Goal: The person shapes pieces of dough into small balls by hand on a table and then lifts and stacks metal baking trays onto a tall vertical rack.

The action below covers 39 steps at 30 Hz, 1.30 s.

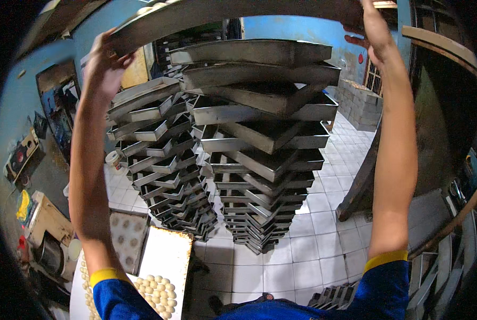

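Note:
Both forearms are raised high at the sides. My left hand (109,64) grips the left end of a dark metal tray (233,13) at the top of the view; pale rounded pieces show over its rim at the left. My right hand (378,34) holds the other end. Below the tray stands a tall stack of crisscrossed metal trays (254,74), with a second, slightly lower stack (142,117) to its left.
At lower left, a white board (169,245) bears dough balls (155,293), beside a dimpled metal pan (123,240). A cluttered side table (43,229) is farther left. Grey blocks (355,104) stand behind right. More trays (430,282) are at lower right, on a tiled floor (286,266).

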Tool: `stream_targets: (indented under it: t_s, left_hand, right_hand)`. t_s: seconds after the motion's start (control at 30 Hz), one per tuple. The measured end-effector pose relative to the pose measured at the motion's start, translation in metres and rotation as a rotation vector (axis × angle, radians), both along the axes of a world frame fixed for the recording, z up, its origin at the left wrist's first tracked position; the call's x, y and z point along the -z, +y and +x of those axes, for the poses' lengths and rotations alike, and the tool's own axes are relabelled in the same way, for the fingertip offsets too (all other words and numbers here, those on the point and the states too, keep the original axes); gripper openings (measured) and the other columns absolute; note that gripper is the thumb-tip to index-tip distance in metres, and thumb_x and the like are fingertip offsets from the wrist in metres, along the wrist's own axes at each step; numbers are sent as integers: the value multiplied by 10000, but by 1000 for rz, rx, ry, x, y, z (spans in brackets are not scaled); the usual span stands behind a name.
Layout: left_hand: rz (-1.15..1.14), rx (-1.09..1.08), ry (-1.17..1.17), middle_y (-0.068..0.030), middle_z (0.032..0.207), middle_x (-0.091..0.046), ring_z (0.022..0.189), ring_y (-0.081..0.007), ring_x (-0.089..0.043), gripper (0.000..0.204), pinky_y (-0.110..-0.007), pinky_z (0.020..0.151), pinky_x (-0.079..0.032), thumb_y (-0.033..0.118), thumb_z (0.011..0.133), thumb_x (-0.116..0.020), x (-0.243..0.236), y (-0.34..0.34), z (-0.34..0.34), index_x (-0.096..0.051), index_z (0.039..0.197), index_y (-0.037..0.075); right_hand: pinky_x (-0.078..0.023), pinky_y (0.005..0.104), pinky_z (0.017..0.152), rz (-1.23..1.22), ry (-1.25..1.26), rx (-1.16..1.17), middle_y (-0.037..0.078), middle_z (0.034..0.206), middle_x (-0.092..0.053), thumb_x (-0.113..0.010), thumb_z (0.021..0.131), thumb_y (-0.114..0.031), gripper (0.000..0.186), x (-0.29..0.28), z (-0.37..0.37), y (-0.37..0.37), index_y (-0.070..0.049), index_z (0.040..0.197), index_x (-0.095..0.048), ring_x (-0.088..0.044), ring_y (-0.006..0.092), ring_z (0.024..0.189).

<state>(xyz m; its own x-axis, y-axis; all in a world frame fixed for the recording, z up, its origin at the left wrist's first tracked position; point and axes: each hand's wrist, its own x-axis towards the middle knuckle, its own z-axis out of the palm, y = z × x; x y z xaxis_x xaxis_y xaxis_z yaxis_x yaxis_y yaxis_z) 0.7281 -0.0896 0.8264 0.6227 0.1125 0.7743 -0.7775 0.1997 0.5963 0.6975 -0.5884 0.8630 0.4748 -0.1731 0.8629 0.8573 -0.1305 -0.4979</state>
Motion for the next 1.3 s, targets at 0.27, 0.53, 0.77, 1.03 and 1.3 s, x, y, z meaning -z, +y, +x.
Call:
stream_targets:
  t_s: [0.27, 0.53, 0.77, 1.03, 1.3]
  left_hand:
    - [208, -185, 465, -87, 870, -641, 647, -183, -551, 619, -341, 629, -436, 670, 913, -541, -7, -82, 126, -531, 1175, 110]
    - [229, -586, 79, -56, 962, -550, 777, -140, -463, 693, -284, 722, -403, 667, 991, -447, 52, -98, 89, -536, 1375, 97]
    - [75, -459, 346, -12, 915, -556, 782, -86, -514, 352, -259, 665, -432, 360, 1040, -542, 409, -63, -97, -617, 1194, 53]
    - [-479, -962, 1138, -99, 949, -653, 795, -147, -635, 255, -289, 639, -485, 263, 1038, -505, 690, 13, -290, -598, 1137, 47]
    - [-491, -995, 1120, -247, 1178, -650, 1023, -324, -651, 451, -416, 921, -498, 249, 921, -570, 717, 116, -159, -534, 1242, -66]
  right_hand:
    - [-567, 376, 704, -74, 605, 104, 133, 1426, -462, -392, 982, -612, 589, 16, 116, -82, -201, 1397, -460, -567, 234, 972]
    - [-451, 223, 512, 36, 416, 244, 117, 1134, -578, -453, 972, -684, 816, 59, 60, -99, -115, 1546, -343, -534, 127, 696]
    - [-309, 290, 365, 108, 391, -778, 13, 619, -409, -318, 976, -743, 628, 370, -51, -85, -149, 1005, -518, -358, 122, 434]
    - [-491, 381, 868, -194, 1767, -626, 70, 1167, -640, -557, 999, -446, 496, 796, -123, -41, -145, 1392, -530, -610, 196, 1006]
    - [-546, 356, 728, -1250, 952, -886, 98, 1039, -686, -635, 977, -363, 413, 946, -40, -58, -98, 1291, -588, -661, 216, 898]
